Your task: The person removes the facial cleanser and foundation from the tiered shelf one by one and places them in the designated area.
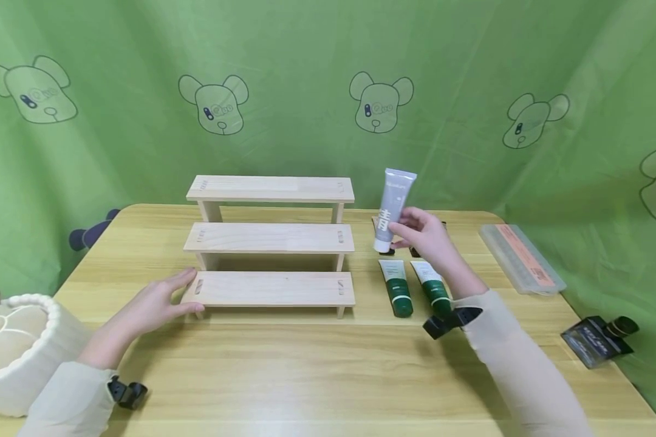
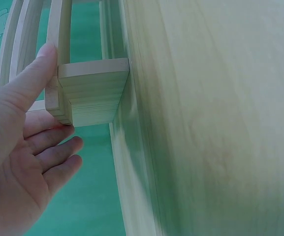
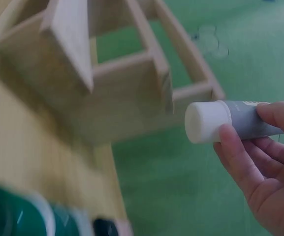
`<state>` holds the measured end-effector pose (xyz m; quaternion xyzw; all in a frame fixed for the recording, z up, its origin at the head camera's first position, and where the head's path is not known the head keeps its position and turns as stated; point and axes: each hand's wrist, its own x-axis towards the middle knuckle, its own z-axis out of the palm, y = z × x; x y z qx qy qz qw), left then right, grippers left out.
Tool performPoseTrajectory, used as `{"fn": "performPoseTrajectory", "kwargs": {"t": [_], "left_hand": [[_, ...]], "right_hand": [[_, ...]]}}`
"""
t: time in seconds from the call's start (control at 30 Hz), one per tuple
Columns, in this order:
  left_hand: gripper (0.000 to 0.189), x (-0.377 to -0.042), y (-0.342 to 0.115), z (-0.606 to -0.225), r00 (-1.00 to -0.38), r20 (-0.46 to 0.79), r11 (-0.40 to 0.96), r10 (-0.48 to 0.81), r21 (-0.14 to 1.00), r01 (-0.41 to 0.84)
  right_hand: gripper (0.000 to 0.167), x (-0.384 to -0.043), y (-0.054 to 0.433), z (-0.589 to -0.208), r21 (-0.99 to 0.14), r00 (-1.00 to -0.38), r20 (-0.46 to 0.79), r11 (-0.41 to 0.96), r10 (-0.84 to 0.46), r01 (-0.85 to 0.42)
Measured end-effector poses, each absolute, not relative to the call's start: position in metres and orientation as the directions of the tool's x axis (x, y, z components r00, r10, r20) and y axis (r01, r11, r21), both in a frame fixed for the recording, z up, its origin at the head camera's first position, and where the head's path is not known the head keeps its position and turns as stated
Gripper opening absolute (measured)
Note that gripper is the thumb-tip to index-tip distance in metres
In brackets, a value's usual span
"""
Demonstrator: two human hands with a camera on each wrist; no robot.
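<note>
A grey squeeze tube (image 1: 395, 200) with a white cap is held by my right hand (image 1: 429, 240) between thumb and fingers, cap end down. It is up off the table, to the right of a three-step wooden display stand (image 1: 273, 288). In the right wrist view the tube's white cap (image 3: 205, 122) points toward the stand. My left hand (image 1: 155, 303) grips the left end of the stand's lowest step. In the left wrist view its thumb lies on the step's edge, and the index finger reaches the end.
Two green-and-white tubes (image 1: 398, 291) lie right of the stand, with other items partly hidden behind my right hand. A clear plastic case (image 1: 519, 258) and a dark bottle (image 1: 596, 343) are further right. A white ribbed basket (image 1: 27, 364) stands at left. Green curtain hangs behind.
</note>
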<state>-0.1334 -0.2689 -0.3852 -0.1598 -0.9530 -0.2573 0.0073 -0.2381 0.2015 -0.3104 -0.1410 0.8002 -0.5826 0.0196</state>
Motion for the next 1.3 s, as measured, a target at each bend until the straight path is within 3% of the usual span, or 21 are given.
{"fn": "performPoseTrajectory", "kwargs": {"t": [0.37, 0.6, 1.0, 1.3], "left_hand": [[0.081, -0.133, -0.269, -0.386, -0.949, 0.093, 0.819, 0.301, 0.485, 0.308], [0.082, -0.133, -0.269, -0.383, -0.950, 0.087, 0.822, 0.300, 0.482, 0.304], [0.082, -0.133, -0.268, -0.383, -0.950, 0.088, 0.819, 0.300, 0.487, 0.304], [0.081, -0.132, -0.267, -0.382, -0.949, 0.088, 0.820, 0.303, 0.484, 0.306]], "right_hand": [[0.046, -0.230, 0.279, -0.341, -0.895, -0.975, 0.097, 0.412, -0.201, -0.173], [0.048, -0.221, 0.322, -0.354, -0.844, -0.982, -0.031, 0.531, -0.184, -0.072], [0.057, -0.212, 0.360, -0.377, -0.742, -0.949, -0.267, 0.664, -0.166, 0.093], [0.054, -0.212, 0.372, -0.387, -0.724, -0.931, -0.319, 0.679, -0.176, 0.120]]}}
